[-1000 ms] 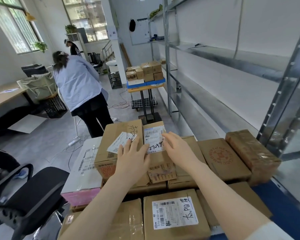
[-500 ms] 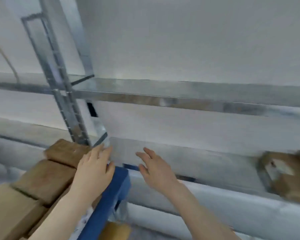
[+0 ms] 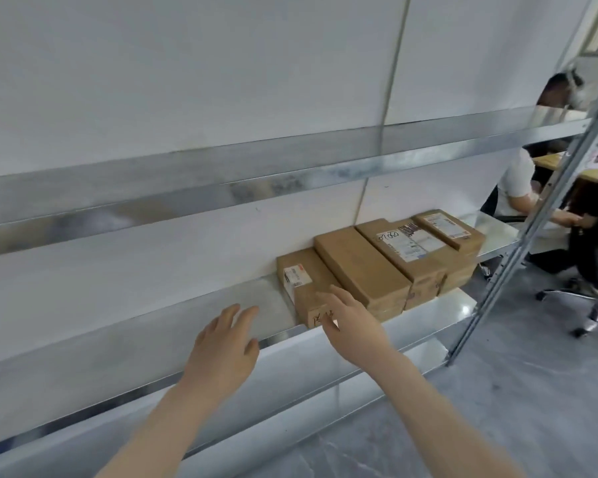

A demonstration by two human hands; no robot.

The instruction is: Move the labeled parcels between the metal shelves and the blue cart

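Left hand (image 3: 221, 343) and right hand (image 3: 351, 317), each grip spread wide and empty, reach toward the metal shelf (image 3: 187, 322). Right fingers overlap the nearest parcel (image 3: 302, 282); three more parcels (image 3: 404, 253) lie packed beside it, farther right.

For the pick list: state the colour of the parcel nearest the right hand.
Brown cardboard parcel with a white label; head view.

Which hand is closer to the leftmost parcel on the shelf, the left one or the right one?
Right. The right hand reaches over the front end of the leftmost parcel, fingers spread. The left hand hovers open to that parcel's left, above the shelf edge, clearly apart from it.
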